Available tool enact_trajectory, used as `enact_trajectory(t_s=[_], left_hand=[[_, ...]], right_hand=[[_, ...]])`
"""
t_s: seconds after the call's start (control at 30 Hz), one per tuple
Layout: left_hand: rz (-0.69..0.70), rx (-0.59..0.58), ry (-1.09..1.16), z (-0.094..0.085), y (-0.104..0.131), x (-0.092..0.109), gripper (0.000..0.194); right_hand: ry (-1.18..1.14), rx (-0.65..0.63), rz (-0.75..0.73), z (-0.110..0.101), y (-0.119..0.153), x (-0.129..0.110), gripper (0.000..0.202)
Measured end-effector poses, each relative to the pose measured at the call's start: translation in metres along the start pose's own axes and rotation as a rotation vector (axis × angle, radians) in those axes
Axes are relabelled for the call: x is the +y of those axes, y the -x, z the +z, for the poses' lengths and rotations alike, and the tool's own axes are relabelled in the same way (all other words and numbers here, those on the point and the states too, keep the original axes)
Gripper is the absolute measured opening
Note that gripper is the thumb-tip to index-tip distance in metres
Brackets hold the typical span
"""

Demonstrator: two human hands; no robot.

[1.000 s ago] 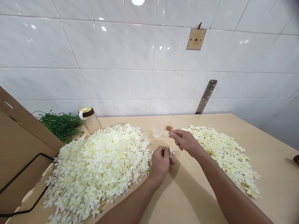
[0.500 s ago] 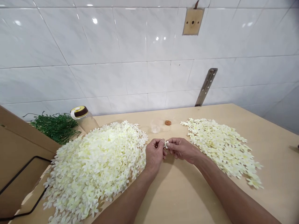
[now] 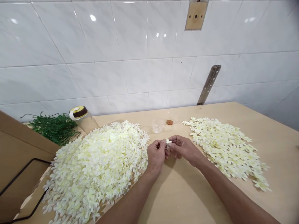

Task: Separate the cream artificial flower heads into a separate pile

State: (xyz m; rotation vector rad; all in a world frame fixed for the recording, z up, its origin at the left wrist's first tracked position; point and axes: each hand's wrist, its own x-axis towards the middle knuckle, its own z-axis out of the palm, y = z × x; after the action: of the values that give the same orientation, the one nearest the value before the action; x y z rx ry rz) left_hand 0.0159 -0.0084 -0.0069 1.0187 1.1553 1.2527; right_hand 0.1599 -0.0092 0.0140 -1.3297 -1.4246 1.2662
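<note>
Flower (image 3: 168, 142) between both curled hands (image 3: 155, 155) (image 3: 185, 149)

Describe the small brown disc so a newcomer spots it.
On the pale table, find the gap between the big flower pile on the left and the smaller flower pile on the right. Beyond the right hand, just right of a transparent item, lies the disc; its orange-brown colour sets it apart from that item and both pale piles.

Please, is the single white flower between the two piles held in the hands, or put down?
Held: the single flower shows where the left hand and right hand meet, raised above the table.
</note>
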Motion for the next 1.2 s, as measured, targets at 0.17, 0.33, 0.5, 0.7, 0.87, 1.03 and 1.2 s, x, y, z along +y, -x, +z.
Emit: enact_trajectory(t_s=[0.17, 0.33, 0.5, 0.7, 0.87, 1.03, 1.2], left_hand=[[-0.023, 0.024, -0.057, -0.001, -0.001, 0.001, 0.032], [-0.097, -0.008, 0.077, 0.000, 0.002, 0.007, 0.034], [-0.172, -0.049, 0.243, 0.003, 0.005, 0.012, 0.032], [-0.196, -0.067, 0.314, 0.007, 0.010, 0.012, 0.029], [-0.153, -0.047, 0.305, 0.009, 0.013, 0.011, 0.026], [-0.107, -0.039, 0.274, 0.007, 0.011, 0.011, 0.029], [-0.093, -0.055, 0.260, 0.007, 0.009, 0.010, 0.030]], right_hand=[[0.428, 0.248, -0.391, 0.003, 0.003, 0.001, 0.026], [0.500, 0.242, -0.466, 0.005, 0.001, 0.004, 0.024], [0.451, 0.303, -0.507, 0.008, -0.001, 0.008, 0.021], [0.465, 0.411, -0.515, 0.010, 0.001, 0.006, 0.021], [0.478, 0.396, -0.495, 0.012, 0.003, 0.001, 0.028], [0.374, 0.364, -0.277, 0.012, 0.004, -0.003, 0.031], [0.268, 0.403, -0.098, 0.013, 0.002, -0.001, 0.032]])
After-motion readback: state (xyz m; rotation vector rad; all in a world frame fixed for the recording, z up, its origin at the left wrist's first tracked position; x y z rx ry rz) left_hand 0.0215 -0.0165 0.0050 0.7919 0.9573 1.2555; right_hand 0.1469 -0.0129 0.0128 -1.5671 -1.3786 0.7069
